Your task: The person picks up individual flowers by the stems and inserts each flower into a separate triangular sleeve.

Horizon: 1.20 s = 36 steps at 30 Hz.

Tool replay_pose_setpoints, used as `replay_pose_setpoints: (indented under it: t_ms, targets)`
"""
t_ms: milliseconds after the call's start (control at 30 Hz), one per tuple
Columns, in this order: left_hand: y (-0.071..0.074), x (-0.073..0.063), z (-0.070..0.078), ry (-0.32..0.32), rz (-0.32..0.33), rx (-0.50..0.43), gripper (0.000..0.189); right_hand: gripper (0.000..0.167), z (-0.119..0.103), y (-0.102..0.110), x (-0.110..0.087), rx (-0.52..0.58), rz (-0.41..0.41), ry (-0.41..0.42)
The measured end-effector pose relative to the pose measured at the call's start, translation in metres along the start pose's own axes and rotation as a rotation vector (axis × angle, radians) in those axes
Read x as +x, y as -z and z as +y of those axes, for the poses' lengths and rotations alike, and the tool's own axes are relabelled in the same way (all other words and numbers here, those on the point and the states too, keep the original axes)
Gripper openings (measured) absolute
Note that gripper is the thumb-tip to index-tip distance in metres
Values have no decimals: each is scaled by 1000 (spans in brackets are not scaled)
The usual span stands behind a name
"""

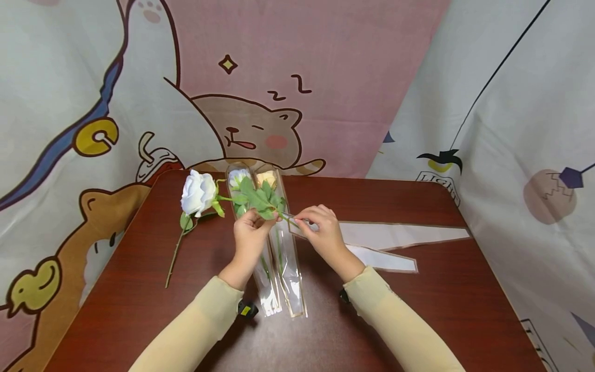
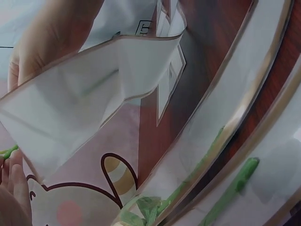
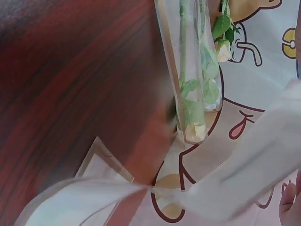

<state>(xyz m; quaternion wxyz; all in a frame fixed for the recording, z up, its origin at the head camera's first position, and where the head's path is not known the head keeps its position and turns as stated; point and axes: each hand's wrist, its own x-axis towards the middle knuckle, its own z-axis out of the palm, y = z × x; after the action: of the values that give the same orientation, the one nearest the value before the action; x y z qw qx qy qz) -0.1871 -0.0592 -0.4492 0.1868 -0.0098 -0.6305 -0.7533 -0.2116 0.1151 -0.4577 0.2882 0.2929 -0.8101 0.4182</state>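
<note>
In the head view, my left hand (image 1: 253,232) pinches the green stem of an artificial white rose (image 1: 198,192), just below its leaves (image 1: 260,199). The bloom points left and the stem runs right. My right hand (image 1: 323,232) pinches a pale, gold-edged flower sleeve (image 1: 395,235) near its mouth, beside the stem end. In the left wrist view, the raised sleeve (image 2: 80,94) spans the space between both hands, and a dim dark line shows through it. The right wrist view has the sleeve (image 3: 244,174) blurred, with its narrow end twisting away. Fingertips on the stem are partly hidden.
Two filled clear sleeves lie side by side, one with a whitish rose (image 1: 239,177), the other with a yellow rose (image 1: 267,179). Another stem (image 1: 175,258) lies on the left of the brown table (image 1: 139,310). A second pale sleeve (image 1: 386,260) lies right. Printed cloth (image 1: 325,62) hangs behind.
</note>
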Motion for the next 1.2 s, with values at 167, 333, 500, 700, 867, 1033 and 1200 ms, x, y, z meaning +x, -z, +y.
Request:
replay_pose_setpoints:
  t_ms: [167, 333, 500, 700, 867, 1033, 1200]
  targets:
    - [-2, -4, 14, 22, -26, 43, 25, 5, -2, 1, 2, -12, 2, 7]
    - [-3, -7, 26, 30, -14, 94, 35, 6, -3, 2, 2, -25, 7, 3]
    - [-1, -3, 16, 40, -26, 109, 28, 5, -3, 2, 2, -33, -2, -15]
    - [2, 1, -2, 46, -67, 30, 16, 5, -2, 3, 0, -39, -13, -30]
    - [2, 1, -3, 66, -48, -30, 15, 5, -2, 4, 0, -45, -16, -33]
    - [3, 3, 0, 66, 21, -25, 15, 5, -1, 3, 0, -43, -6, -24]
    - [3, 4, 2, 71, 42, -143, 20, 5, 0, 4, 0, -40, -6, -24]
